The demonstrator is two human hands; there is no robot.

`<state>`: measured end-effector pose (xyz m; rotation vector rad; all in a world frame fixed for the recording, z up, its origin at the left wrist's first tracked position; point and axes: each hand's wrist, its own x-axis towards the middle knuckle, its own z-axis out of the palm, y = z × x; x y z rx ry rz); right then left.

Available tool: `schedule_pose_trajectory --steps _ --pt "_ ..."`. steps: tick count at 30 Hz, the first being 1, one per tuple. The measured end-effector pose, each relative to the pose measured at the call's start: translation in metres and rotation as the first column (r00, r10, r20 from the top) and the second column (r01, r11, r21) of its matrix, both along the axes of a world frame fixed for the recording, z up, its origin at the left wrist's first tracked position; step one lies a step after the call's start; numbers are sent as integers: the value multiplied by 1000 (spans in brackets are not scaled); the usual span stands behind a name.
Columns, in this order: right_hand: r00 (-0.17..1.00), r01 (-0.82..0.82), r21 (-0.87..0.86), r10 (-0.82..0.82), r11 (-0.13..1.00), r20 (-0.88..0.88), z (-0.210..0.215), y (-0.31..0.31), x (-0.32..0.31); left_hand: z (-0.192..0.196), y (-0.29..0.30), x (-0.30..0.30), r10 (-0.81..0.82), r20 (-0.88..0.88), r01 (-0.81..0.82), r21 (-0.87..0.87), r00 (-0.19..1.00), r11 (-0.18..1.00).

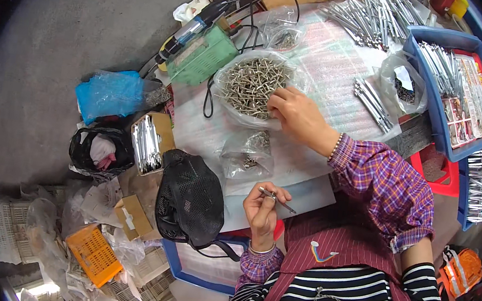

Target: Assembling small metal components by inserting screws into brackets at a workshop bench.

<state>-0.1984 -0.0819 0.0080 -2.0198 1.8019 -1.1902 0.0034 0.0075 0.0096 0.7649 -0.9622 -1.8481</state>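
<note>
My left hand [261, 217] is closed around a slim metal rod [281, 202], low over the table's near edge. One thin end of the rod pokes out to the right past the fingers. My right hand [300, 115] reaches to the right side of a round container lined with clear plastic [219, 92], which is heaped with small metal bolts [254, 81]. Its fingers are pinched together at the bolts, and what they hold, if anything, is hidden. Between the hands lies a clear bag [247, 154] with small metal parts in it.
A power drill [183, 36] lies by a green basket [203, 58]. Metal rods lie in a bundle [373, 105] and a far pile [378, 18]. A blue tray [455, 151] stands at the right; a black mesh bag [192, 198] sits at the left edge.
</note>
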Motion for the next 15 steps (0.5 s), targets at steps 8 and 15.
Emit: schedule_pose_trajectory --steps 8,15 --pt "880 -316 264 177 911 442 54 84 2 7 -6 -5 31 94 -27 -47 995 999" --pt "685 -381 266 77 886 724 44 139 11 8 -2 -17 -17 154 53 -236 988 970"
